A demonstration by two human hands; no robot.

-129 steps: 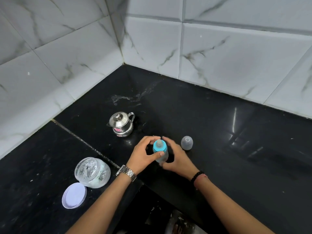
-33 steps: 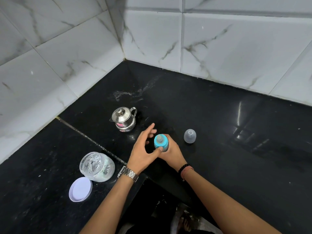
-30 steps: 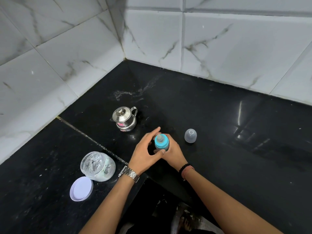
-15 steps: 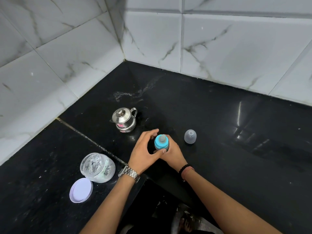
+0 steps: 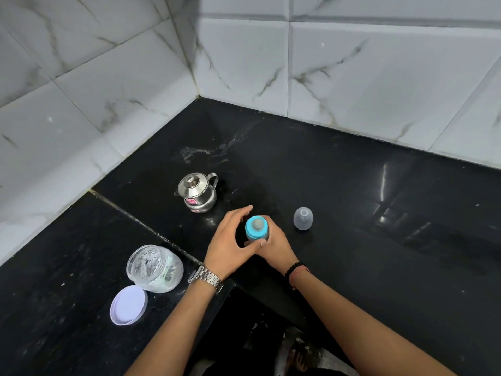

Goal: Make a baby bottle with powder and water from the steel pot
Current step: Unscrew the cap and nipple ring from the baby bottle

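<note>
Baby bottle (image 5: 256,229) upright on the black surface (image 5: 352,185), between the steel pot (image 5: 197,191) and the clear cap (image 5: 303,218). Risk: a teal collar left loose may leak on shaking; a sideways push could topple the bottle. Right hand (image 5: 273,244) wraps the bottle body; left hand (image 5: 230,241), fingers loosely extended, thumb touching the collar, grasps nothing.

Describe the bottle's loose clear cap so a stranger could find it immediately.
Start at the black countertop below the marble-tiled corner, then find the two hands around the blue-collared baby bottle. Just to the bottle's right, standing alone, is the clear cap: a small translucent dome, unlike the steel pot or the flat white lid further left.
</note>
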